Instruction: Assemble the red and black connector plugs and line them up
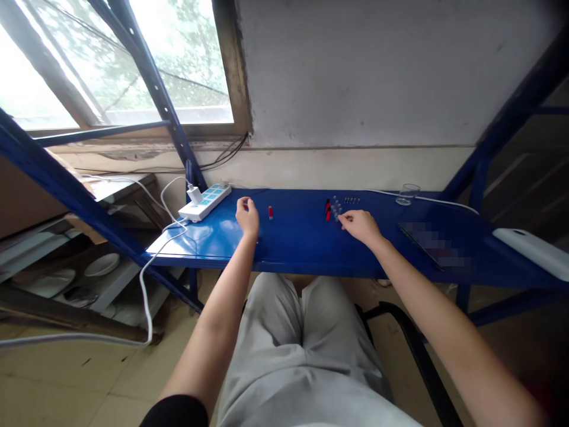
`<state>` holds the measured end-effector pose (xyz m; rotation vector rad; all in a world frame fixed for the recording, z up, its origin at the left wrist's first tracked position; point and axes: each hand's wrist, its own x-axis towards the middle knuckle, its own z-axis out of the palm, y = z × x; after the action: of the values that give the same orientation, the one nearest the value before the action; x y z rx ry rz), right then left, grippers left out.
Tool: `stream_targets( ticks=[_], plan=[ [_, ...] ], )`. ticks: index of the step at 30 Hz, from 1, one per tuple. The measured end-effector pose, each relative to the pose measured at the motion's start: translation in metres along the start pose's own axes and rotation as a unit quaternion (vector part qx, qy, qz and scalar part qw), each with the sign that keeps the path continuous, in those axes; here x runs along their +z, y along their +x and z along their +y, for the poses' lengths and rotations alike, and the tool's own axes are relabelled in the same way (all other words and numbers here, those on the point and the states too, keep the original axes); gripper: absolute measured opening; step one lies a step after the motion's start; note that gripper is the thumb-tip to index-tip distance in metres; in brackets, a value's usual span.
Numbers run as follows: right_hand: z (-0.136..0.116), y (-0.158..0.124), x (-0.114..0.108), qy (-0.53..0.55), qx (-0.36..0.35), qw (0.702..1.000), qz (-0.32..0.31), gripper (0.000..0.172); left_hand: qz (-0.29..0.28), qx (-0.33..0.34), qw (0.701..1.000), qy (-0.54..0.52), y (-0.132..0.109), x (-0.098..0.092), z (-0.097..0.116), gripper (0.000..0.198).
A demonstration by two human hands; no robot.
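Note:
My left hand (248, 217) is held over the left part of the blue table (293, 246), its fingers curled in. Anything it may hold is too small or hidden to make out. A small red tube with a clear end (270, 212) stands just right of it. My right hand (361, 225) pinches thumb and finger together at the edge of a group of small clear pieces (336, 206). Whether one of these is between the fingertips cannot be seen. Beside them on the left lie several small red and black pieces (328, 214).
Several tiny metallic pieces (352, 200) lie in a row behind my right hand. A clear glass cup (408, 194) and a dark flat device (429, 244) are farther right, with a white object (531, 250) at the edge. A power strip (205, 203) with cables sits at left.

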<state>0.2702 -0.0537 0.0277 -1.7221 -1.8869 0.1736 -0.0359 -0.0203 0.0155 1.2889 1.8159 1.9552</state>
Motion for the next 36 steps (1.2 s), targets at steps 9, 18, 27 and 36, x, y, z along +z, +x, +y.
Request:
stream_targets(
  ticks=[9, 18, 27, 36],
  plan=[
    [-0.069, 0.008, 0.036, 0.140, -0.147, 0.975, 0.085, 0.034, -0.251, 0.193, 0.869, 0.380, -0.008, 0.006, 0.016, 0.051],
    [-0.077, 0.020, 0.080, 0.262, -0.139, 0.950, 0.096, 0.035, -0.333, 0.206, 0.818, 0.422, 0.000, 0.017, 0.001, 0.035],
    [-0.069, 0.010, 0.092, 0.232, -0.096, 0.958, 0.137, 0.037, -0.265, 0.095, 0.950, 0.136, -0.019, 0.042, 0.004, 0.027],
    [-0.072, 0.002, 0.089, 0.146, -0.080, 0.977, 0.130, 0.034, -0.287, -0.102, 0.925, -0.228, -0.058, 0.045, 0.011, 0.024]
  ],
)
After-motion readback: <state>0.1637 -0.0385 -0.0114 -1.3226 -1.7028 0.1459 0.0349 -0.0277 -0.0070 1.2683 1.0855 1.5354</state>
